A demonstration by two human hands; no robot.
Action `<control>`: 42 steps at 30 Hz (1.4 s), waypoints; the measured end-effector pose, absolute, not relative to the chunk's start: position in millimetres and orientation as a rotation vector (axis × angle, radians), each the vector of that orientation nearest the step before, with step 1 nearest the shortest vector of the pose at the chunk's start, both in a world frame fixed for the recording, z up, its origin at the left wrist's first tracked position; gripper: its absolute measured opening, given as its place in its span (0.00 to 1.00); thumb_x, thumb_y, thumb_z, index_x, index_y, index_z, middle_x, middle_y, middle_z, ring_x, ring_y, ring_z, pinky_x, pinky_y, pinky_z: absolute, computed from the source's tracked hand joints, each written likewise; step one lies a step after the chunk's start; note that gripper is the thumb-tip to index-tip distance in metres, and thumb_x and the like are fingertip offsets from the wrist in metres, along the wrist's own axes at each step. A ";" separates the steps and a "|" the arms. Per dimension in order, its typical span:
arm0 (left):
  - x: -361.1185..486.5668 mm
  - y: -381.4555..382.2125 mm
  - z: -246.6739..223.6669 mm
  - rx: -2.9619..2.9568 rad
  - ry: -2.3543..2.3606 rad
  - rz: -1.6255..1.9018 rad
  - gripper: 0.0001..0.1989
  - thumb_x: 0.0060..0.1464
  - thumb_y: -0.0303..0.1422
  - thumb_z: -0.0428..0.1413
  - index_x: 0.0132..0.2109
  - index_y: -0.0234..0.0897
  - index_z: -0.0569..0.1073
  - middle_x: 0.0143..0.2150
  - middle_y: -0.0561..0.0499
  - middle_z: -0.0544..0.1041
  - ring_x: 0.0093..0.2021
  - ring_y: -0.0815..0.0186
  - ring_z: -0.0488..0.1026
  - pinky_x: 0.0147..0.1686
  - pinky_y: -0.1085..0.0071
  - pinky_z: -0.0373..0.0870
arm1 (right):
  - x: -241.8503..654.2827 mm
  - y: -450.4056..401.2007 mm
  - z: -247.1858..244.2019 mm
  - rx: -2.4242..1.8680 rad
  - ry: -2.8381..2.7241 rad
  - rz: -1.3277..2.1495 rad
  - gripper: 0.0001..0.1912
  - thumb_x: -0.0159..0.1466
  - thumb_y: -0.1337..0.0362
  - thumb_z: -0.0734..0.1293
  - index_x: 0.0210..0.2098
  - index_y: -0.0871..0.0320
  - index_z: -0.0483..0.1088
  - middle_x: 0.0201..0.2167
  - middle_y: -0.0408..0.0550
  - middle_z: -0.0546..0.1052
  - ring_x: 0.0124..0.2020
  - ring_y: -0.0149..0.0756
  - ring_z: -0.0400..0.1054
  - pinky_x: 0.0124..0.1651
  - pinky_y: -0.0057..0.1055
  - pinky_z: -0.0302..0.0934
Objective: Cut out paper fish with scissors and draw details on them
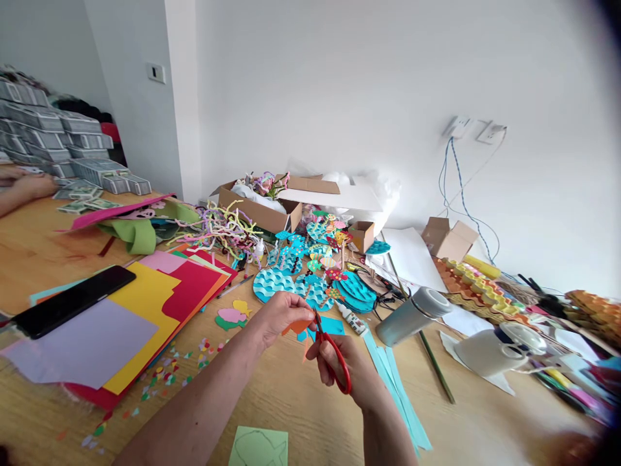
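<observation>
Between its thumb and fingers, my left hand point(281, 316) pinches a small piece of orange paper point(297, 325). My right hand point(339, 366) grips red-handled scissors point(342, 364), whose blades reach up to the orange paper's edge. Just behind the hands lie blue wave-patterned paper shapes point(274, 283) and many decorated paper fish point(336, 275). Pink, green and yellow fish cut-outs point(231, 316) rest to the left of my left hand. A light green square of paper point(259, 446) with a drawn fish outline lies near the front edge.
Coloured paper sheets point(145, 310) bear a black phone point(75, 301) at left. Paper scraps point(169, 375) are scattered beside them. On the right stand a grey bottle point(410, 317) and a white jug point(499, 349). Blue strips point(395, 388) lie nearby. Another person's hand point(32, 186) shows far left.
</observation>
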State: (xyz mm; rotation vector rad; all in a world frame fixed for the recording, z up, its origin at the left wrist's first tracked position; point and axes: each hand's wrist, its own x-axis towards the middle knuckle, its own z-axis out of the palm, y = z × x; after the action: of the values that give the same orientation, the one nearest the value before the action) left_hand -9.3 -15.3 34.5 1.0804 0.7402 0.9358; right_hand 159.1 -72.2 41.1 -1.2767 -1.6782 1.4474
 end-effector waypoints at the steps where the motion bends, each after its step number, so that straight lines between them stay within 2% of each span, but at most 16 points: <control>1: -10.0 -15.2 34.5 1.086 0.737 0.927 0.08 0.41 0.34 0.60 0.27 0.32 0.74 0.24 0.49 0.77 0.27 0.67 0.73 0.28 0.73 0.60 | 159.5 -72.2 40.7 -1.274 -1.683 1.448 0.34 0.55 0.33 0.59 0.28 0.62 0.68 0.12 0.40 0.65 0.14 0.26 0.56 0.19 0.25 0.48; 30: -13.2 -17.8 40.0 1.146 0.811 0.874 0.09 0.40 0.36 0.59 0.26 0.33 0.74 0.23 0.50 0.75 0.25 0.68 0.68 0.28 0.72 0.58 | 161.2 -73.8 45.7 -1.386 -1.769 1.433 0.34 0.53 0.32 0.59 0.26 0.60 0.67 0.12 0.39 0.65 0.13 0.25 0.54 0.19 0.24 0.46; 42: -11.7 -19.3 43.7 1.145 0.807 0.847 0.09 0.38 0.36 0.59 0.25 0.33 0.74 0.22 0.50 0.75 0.25 0.67 0.69 0.28 0.71 0.58 | 168.0 -76.0 45.9 -1.546 -1.806 1.343 0.22 0.57 0.44 0.66 0.23 0.57 0.65 0.13 0.39 0.68 0.13 0.26 0.55 0.18 0.24 0.46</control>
State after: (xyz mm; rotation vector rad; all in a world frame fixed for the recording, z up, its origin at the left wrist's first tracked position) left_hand -11.7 -19.3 43.7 1.1450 0.8072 0.8467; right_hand 168.0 -76.0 45.9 -1.5459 -1.8064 1.3429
